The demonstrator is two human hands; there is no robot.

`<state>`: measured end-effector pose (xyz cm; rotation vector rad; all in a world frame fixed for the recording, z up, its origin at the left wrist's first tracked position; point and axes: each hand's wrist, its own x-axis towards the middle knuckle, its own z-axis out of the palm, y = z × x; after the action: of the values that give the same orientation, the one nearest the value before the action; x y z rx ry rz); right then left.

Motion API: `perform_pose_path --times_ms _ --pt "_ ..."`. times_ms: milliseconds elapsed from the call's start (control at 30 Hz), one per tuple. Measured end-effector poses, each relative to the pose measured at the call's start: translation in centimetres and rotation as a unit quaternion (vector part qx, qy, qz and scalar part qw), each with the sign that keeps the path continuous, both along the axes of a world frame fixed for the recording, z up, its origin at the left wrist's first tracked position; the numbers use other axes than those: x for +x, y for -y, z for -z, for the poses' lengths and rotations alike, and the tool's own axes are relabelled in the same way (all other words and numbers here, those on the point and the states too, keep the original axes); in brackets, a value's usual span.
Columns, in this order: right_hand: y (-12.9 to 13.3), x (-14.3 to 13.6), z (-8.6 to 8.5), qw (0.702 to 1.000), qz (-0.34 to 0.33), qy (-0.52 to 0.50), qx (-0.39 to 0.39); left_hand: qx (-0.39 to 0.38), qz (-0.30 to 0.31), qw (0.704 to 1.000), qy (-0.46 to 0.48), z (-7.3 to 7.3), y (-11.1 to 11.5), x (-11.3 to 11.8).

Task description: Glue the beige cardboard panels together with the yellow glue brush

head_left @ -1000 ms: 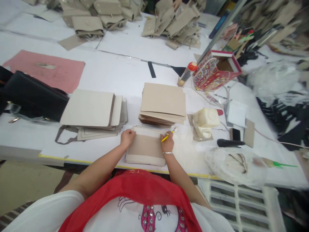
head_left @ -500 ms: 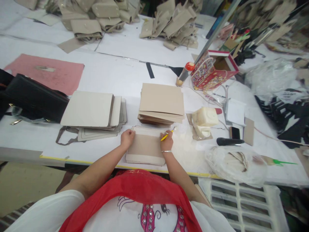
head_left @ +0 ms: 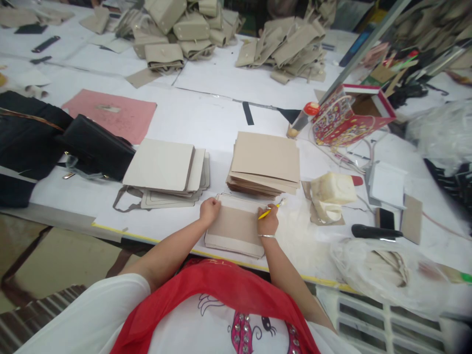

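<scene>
A stack of pale panels lies at the table's front edge, with a wider beige band across the top one. At its upper left corner, my left hand is closed with the fingertips on the panel edge. My right hand rests at the stack's right edge, closed round a slim yellow brush whose pale tip points up and right. Just behind sits a pile of beige sheets. To the left is a pile of cream panels with rounded corners.
On the right stand a cream plastic container, a phone, a black-handled tool and a clear plastic bag. Behind are a red-capped bottle and a red paper bag. A black bag lies left.
The camera view has swung left, so everything appears shifted to the right. Both hands keep their places on the panel stack, and the brush stays in my right hand.
</scene>
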<state>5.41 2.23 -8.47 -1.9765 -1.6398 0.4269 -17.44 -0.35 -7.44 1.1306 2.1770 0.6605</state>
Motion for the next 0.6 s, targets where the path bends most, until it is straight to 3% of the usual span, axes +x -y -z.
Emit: perform_pose_path --times_ms 200,367,600 --pt "-0.1 0.6 -0.2 1.000 0.005 0.018 -0.001 -0.013 -0.008 1.000 0.006 -0.2 -0.2 -0.5" --pt "0.7 2.0 -1.0 0.999 0.042 -0.012 -0.004 -0.025 -0.006 0.999 0.022 -0.6 1.0 -1.2" --pt "1.8 2.4 -1.4 0.999 0.015 -0.035 0.007 -0.038 0.029 0.994 -0.097 -1.4 0.8 -0.6"
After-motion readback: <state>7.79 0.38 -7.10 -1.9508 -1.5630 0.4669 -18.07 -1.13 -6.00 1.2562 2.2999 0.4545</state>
